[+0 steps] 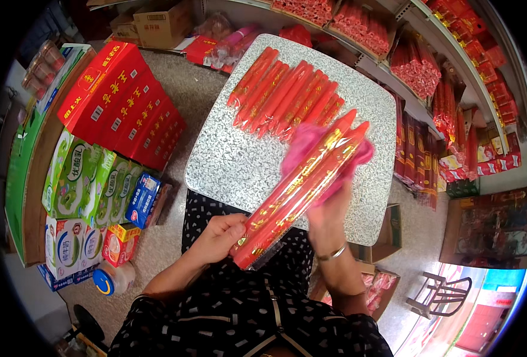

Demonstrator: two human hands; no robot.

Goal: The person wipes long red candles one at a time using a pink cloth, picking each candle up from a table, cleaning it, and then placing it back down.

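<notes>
A clear-wrapped pair of long red candles with gold patterns [303,187] slants across my lap and over the table's near part. My left hand [221,236] grips its lower end, thumb on top. Behind the upper half, my right hand [330,214] holds a pink cloth [299,145] against the wrapper; its fingers are mostly hidden by the cloth and candles. Beyond them, a row of similar wrapped red candles [286,98] lies side by side on the speckled grey-white tabletop [227,165].
Stacked red drink cartons [125,102] and green milk-drink boxes [80,178] stand at left, above a blue-lidded jar [111,279] on the floor. Shelves of red candle bundles [413,67] curve around the back and right. A wooden chair [440,294] is at lower right.
</notes>
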